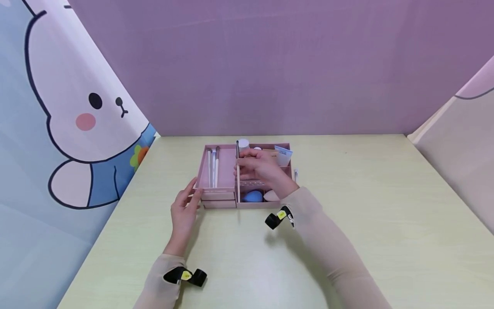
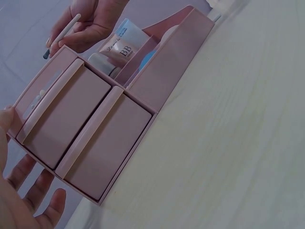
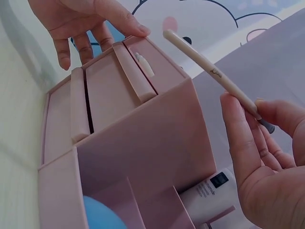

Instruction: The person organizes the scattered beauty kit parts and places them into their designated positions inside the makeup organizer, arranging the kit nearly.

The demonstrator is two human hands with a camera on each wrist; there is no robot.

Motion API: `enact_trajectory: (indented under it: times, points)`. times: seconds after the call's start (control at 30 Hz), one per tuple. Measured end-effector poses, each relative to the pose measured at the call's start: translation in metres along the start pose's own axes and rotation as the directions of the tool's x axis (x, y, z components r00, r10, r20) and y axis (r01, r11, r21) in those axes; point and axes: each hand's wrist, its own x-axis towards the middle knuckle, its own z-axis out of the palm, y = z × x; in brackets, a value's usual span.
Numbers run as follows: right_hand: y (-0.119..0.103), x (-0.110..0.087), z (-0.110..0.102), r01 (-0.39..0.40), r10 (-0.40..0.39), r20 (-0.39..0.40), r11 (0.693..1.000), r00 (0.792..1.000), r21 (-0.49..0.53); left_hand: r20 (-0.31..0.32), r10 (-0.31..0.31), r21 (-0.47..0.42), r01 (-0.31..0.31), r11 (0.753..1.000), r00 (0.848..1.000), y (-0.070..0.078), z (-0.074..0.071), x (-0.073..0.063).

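Observation:
My right hand [image 1: 258, 166] pinches a makeup brush [image 3: 214, 74] between thumb and fingers, over the middle of a pink cosmetics organizer [image 1: 227, 171]. In the head view the brush stands nearly upright, its dark tip at the top. At the organizer's left front corner, my left hand [image 1: 184, 208] rests its thumb on the top edge, with the other fingers loosely spread along the side. Several more brushes [image 1: 217, 167] lie in the shallow top tray on the left. Two drawers [image 2: 69, 114] beneath that tray are closed.
Right-hand compartments hold a blue makeup sponge [image 1: 253, 196], a pale sponge [image 1: 271, 196], a BB cream tube [image 2: 126, 43] and a white-capped container [image 1: 243, 144]. A small white item [image 1: 296, 175] lies right of the organizer on the pale wooden table [image 1: 366, 206]. Behind hangs a purple cloth [image 1: 270, 68].

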Motion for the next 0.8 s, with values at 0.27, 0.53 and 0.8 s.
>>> enact_trajectory:
  times: [0.27, 0.53, 0.8]
  points:
    - [-0.002, 0.006, 0.007, 0.01, -0.009, -0.015, 1.0, 1.0, 0.002, 0.005, 0.017, 0.013, -0.017, 1.0, 1.0, 0.001, 0.0, 0.0]
    - [-0.005, 0.012, 0.015, 0.008, -0.008, -0.014, 1.0, 1.0, -0.025, -0.001, 0.003, 0.0, -0.003, 1.0, 1.0, 0.0, 0.001, 0.0]
    - [-0.006, 0.019, 0.022, -0.002, 0.0, -0.066, 1.0, 0.998, -0.025, 0.003, 0.012, -0.021, -0.012, 1.0, 1.0, 0.001, 0.001, 0.0]
